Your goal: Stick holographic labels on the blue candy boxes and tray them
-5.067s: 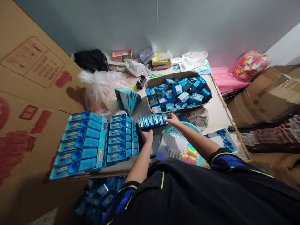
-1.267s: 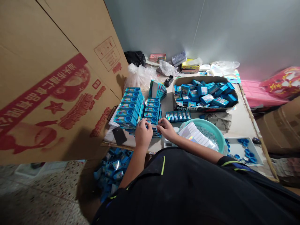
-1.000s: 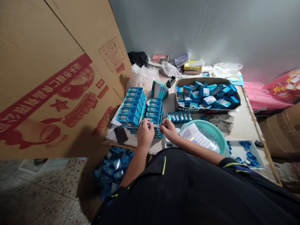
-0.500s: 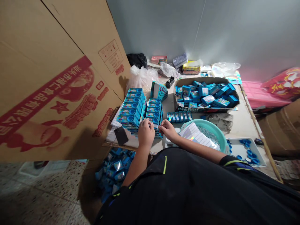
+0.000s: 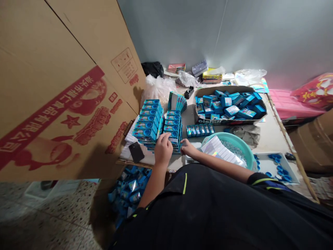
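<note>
My left hand (image 5: 163, 148) rests at the front of the shorter stack of blue boxes (image 5: 172, 122), its fingers stretched forward over the nearest box. A small pale strip (image 5: 172, 140) shows on that box beside the fingertips. At the right side of the same stack is my right hand (image 5: 188, 148), its index finger pointing at the boxes and its other fingers curled in, with nothing visible in them. Left of it stands the taller stack of blue boxes (image 5: 147, 119), each with a round recess. A sheet of white strips (image 5: 221, 151) lies on the teal basin (image 5: 248, 147).
Behind are a carton of loose blue boxes (image 5: 230, 122) and a row of small boxes (image 5: 200, 130). A white tray (image 5: 270, 163) holds blue caps. A black flat object (image 5: 136, 152) lies near the front edge. A large cardboard box (image 5: 65, 86) rises at left.
The white strip held between both hands has left my right fingers. My left fingers have straightened over the box, and my right hand has moved slightly down and right. The view shifted slightly.
</note>
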Demonstrator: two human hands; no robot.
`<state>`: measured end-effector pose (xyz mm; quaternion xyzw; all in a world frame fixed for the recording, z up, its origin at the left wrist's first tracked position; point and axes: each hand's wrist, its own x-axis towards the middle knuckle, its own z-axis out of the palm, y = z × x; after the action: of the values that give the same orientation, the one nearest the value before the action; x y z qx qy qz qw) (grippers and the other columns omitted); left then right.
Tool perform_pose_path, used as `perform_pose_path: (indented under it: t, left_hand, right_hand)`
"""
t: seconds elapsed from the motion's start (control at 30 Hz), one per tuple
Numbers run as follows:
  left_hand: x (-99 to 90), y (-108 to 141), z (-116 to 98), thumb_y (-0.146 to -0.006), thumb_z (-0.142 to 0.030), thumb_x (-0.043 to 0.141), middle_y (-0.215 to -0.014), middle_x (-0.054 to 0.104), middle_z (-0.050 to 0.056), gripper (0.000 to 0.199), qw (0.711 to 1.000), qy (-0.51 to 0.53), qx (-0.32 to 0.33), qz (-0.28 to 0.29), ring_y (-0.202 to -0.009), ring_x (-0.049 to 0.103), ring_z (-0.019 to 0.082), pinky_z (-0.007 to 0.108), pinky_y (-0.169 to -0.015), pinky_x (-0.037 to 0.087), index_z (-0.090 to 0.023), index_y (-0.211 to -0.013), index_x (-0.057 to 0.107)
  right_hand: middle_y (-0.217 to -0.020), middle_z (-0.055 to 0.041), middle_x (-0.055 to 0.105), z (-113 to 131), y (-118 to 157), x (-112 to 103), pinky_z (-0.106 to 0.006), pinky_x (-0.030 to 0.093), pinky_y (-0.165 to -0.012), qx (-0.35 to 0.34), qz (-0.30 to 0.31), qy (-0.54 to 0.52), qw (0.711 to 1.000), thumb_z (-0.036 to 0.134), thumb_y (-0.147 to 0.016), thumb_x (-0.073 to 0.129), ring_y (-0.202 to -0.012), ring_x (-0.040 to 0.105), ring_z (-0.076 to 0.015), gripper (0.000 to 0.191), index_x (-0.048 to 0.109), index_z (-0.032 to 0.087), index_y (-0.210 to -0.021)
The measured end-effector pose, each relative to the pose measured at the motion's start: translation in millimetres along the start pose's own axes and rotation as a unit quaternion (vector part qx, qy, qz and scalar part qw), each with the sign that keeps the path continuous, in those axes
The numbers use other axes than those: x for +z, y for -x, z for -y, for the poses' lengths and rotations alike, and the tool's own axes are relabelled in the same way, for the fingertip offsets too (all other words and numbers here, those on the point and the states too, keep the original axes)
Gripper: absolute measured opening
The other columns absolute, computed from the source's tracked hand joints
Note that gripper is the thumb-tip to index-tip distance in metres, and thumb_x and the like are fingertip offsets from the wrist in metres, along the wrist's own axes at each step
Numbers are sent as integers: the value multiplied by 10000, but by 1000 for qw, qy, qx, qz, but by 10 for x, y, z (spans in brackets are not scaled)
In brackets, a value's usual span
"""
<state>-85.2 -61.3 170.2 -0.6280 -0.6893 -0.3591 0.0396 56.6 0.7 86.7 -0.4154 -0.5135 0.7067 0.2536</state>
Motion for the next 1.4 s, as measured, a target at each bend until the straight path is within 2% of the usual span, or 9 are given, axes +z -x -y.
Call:
perform_pose_path:
  t: [0.1,0.2,0.37,0.5,0.73,0.9,1.1,1.23,1.4]
  left_hand:
    - [25,58,72,-923,-80,452,-1110,737,120,327,998,3,59,-11,-1165,669,252,431,-1026,551,-176,-1026,747]
    - [38,82,154,-914,-66,452,-1056,749,116,327,994,11,102,-26,-1160,672,249,439,-1022,554,-169,-993,753]
    - [69,126,228,-882,-62,502,-1007,720,103,254,975,42,190,-103,-1136,666,242,464,-1028,532,-189,-913,720]
    - [194,117,170,-838,-58,592,-1027,682,75,199,940,137,304,-74,-1099,663,226,448,-1012,541,-224,-901,680]
    - [826,-11,-567,-863,-29,572,-963,699,70,212,867,243,414,131,-953,672,202,354,-848,566,-220,-899,658]
    - [1423,15,-1279,-902,-56,505,-971,727,75,261,790,268,484,266,-941,674,213,367,-854,564,-211,-997,693]
    - [2129,124,-1934,-924,-136,485,-1172,715,149,412,796,247,457,309,-1099,664,280,444,-952,543,-179,-1301,645]
    - [2310,155,-1991,-935,-151,480,-1197,718,148,396,779,265,478,306,-1134,668,269,428,-978,539,-185,-1282,666]
    - [2116,168,-1724,-917,-168,551,-1230,717,127,307,771,263,510,275,-1245,627,289,476,-1058,501,-230,-1157,732]
  right_hand:
    - [-662,69,578,-49,56,-281,-257,486,-541,-17,-44,92,995,171,-710,487,-535,595,-150,351,422,244,-1047]
    - [-891,-11,644,-99,236,-798,-310,535,-743,-37,-132,196,971,159,-764,455,-760,645,-167,350,505,221,-1105]
    - [-1252,-159,616,-303,902,-1790,-393,435,-1025,11,-308,353,884,82,-770,453,-1176,576,-267,407,633,157,-1127]
    - [-1266,-212,633,-529,1426,-2183,-448,380,-1064,100,-386,403,824,121,-820,496,-1225,557,-324,404,657,115,-1191]
    - [-1314,-168,649,-760,1735,-2214,-527,239,-1175,130,-416,379,817,136,-793,588,-1310,510,-317,485,638,164,-1275]
    - [-1235,-158,668,-767,1772,-2197,-473,425,-1076,89,-474,268,834,58,-759,523,-1199,601,-275,548,610,135,-1294]
    - [-1073,-71,733,-604,1816,-2146,-321,578,-862,-3,-510,73,857,175,-782,637,-942,705,-177,446,638,176,-1228]
    - [-937,-50,754,-452,1891,-2116,-302,573,-817,-68,-501,-107,856,181,-678,695,-854,706,-165,295,707,158,-972]
    - [-777,-19,735,-308,1922,-2106,-309,561,-766,-78,-475,-161,862,202,-614,723,-749,688,-158,241,721,151,-850]
